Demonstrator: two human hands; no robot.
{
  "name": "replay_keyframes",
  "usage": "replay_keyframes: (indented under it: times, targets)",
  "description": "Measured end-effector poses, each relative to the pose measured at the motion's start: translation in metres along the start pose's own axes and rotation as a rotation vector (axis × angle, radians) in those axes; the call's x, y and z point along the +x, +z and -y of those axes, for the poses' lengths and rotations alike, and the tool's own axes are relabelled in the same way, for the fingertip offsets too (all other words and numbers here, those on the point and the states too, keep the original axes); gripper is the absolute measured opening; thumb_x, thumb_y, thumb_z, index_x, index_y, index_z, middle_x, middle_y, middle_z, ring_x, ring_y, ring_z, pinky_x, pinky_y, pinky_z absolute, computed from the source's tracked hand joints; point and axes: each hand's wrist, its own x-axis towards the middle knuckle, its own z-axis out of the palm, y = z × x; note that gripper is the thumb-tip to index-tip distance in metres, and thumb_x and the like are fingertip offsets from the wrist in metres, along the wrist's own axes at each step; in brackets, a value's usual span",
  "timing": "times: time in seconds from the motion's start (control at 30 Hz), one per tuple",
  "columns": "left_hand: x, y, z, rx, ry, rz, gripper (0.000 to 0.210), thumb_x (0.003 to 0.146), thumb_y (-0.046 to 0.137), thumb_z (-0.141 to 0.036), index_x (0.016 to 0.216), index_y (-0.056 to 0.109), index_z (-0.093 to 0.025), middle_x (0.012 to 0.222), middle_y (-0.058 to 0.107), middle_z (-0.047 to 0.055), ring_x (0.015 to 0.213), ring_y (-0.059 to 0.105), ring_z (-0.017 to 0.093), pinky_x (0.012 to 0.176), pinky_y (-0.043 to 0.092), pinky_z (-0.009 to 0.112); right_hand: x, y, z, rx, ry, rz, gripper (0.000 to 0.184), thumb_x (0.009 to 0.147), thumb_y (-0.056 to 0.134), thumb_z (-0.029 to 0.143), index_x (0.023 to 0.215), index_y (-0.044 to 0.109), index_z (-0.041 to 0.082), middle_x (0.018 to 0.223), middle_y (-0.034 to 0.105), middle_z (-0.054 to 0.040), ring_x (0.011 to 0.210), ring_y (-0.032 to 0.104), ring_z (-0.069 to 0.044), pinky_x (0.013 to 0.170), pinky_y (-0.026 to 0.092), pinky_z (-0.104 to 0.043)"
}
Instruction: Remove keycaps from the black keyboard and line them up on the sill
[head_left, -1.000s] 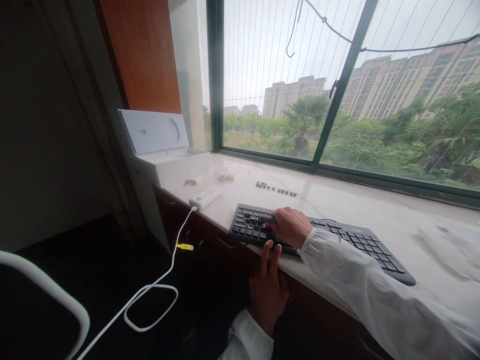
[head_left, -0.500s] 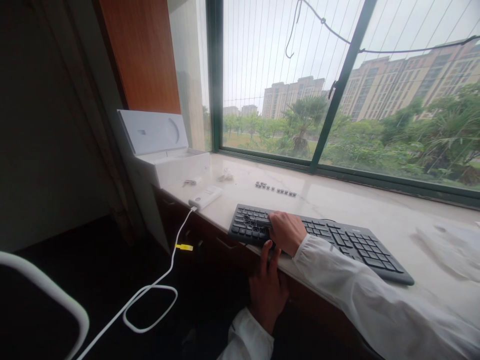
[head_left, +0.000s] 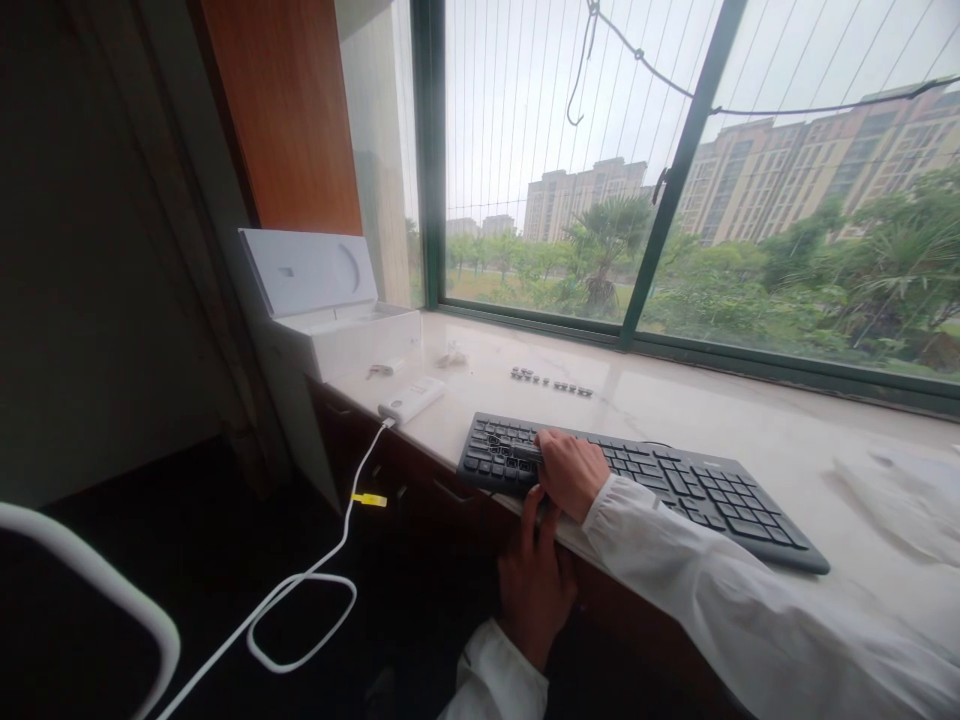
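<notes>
The right grip [head_left: 571,470] clasps a dark tool [head_left: 526,453] over the keyboard [head_left: 675,485], toward its left; the left grip [head_left: 534,590], fingers outstretched, meets its near edge.

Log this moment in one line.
Right hand: holds dark elongated tool over black plastic keyboard | Left hand: fingers at keyboard's front edge | Small dark keycap-like pieces: lined up on white marbled counter

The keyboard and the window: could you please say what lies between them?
In the head view, a row of apparent keycaps lies between the keyboard and the window.
</notes>
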Motion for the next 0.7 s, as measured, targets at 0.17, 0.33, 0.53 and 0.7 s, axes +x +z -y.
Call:
replay_keyframes:
  times: [0.17,0.33,0.53,0.7]
  targets:
    - [0.000,-0.001,-0.001,-0.010,0.000,-0.003,0.068,0.078,0.053,-0.006,0.140,0.041,-0.028,0.152,0.035,0.005,0.117,0.058,0.022,0.088,0.056,0.032,0.000,0.002,-0.001,0.003,-0.001,0.003,0.024,0.084,0.045,0.016,0.103,0.059,0.018,0.103,0.069,-0.0110,0.087,0.068,-0.027,0.069,0.045,-0.033]
    - [0.000,0.001,0.001,-0.028,0.000,-0.004,0.073,0.078,0.053,-0.005,0.144,0.035,-0.030,0.153,0.035,0.004,0.122,0.055,0.022,0.093,0.054,0.033,0.004,-0.001,-0.006,0.015,0.011,0.034,0.022,0.086,0.048,0.022,0.103,0.062,0.020,0.105,0.069,-0.0116,0.094,0.067,-0.027,0.070,0.044,-0.032]
    - [-0.003,0.004,0.004,-0.032,0.025,-0.019,0.079,0.079,0.053,-0.006,0.148,0.027,-0.031,0.155,0.030,0.003,0.126,0.052,0.023,0.094,0.054,0.033,0.008,-0.014,-0.013,-0.003,0.016,0.030,0.023,0.089,0.047,0.032,0.092,0.069,0.024,0.099,0.071,-0.0088,0.089,0.068,-0.026,0.068,0.043,-0.032]
    - [-0.004,0.004,0.003,-0.033,0.025,-0.030,0.079,0.078,0.051,-0.005,0.149,0.026,-0.032,0.156,0.030,0.002,0.129,0.049,0.022,0.097,0.052,0.033,0.008,-0.019,-0.013,-0.010,0.013,0.065,0.031,0.091,0.045,0.041,0.091,0.072,0.024,0.096,0.072,-0.0106,0.087,0.069,-0.027,0.068,0.043,-0.033]
